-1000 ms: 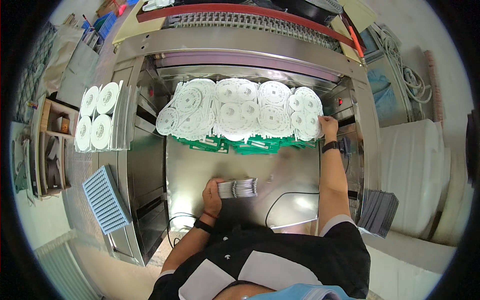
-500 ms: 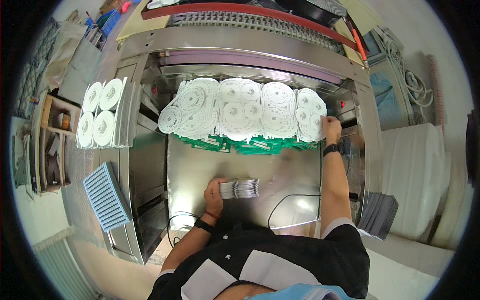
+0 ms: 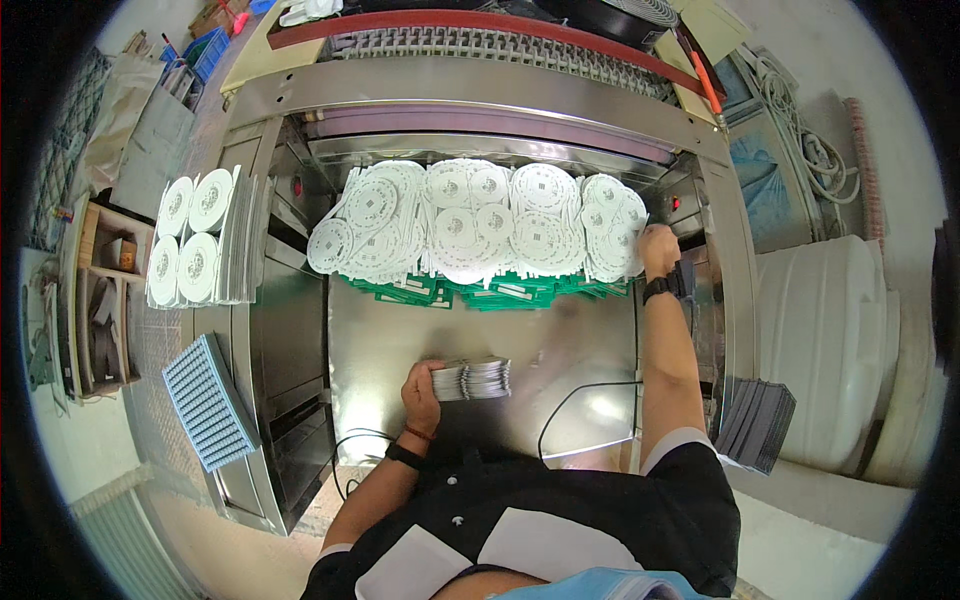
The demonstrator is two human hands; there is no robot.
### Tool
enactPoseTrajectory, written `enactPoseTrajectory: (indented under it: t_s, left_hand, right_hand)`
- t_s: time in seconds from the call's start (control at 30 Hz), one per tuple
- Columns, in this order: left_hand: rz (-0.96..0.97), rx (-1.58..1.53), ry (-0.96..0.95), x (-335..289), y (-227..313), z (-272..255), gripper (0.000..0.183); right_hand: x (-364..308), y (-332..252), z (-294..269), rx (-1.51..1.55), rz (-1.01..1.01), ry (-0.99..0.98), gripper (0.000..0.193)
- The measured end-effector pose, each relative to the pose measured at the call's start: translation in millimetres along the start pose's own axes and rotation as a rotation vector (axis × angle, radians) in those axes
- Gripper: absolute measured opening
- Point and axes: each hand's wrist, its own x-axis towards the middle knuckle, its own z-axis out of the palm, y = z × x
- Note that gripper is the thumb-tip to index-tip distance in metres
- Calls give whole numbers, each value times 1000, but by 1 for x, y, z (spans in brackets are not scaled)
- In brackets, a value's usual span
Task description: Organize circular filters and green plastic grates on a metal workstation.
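"While the left grip (image 3: 422, 397) has hold of the stack of pale strips (image 3: 485, 379), what does that side need?"

"Steadiness, I'd say. It's clamped on the stack's left end; the other end juts out to the right, over the near part of the metal surface (image 3: 480, 325). I can't tell whether it rests there. A level hold should stop the strips fanning."

"And the right grip (image 3: 658, 250)?"

"At the outer edge of the rightmost pile of round white panels (image 3: 612, 228). The fingers are partly hidden, so I can't tell whether they're apart or pinching anything."

"How would you handle that edge?"

"Lightly, from the side. The panels look thin and lie close together, so a hard tug could drag their neighbours askew. Green boards (image 3: 515, 293) poke out along the piles' near side; I'd avoid shoving anything toward them."
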Motion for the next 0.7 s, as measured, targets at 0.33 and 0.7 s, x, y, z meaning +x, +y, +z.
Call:
enactPoseTrajectory:
  t_s: [0.33,0.7]
  left_hand:
    - [-2,-31,-9,0,1,5,33]
    - [-32,-28,11,-2,0,0,30]
  right_hand:
    - [64,48,72,206,203,-53,34]
    - [19,16,47,869,348,363,30]
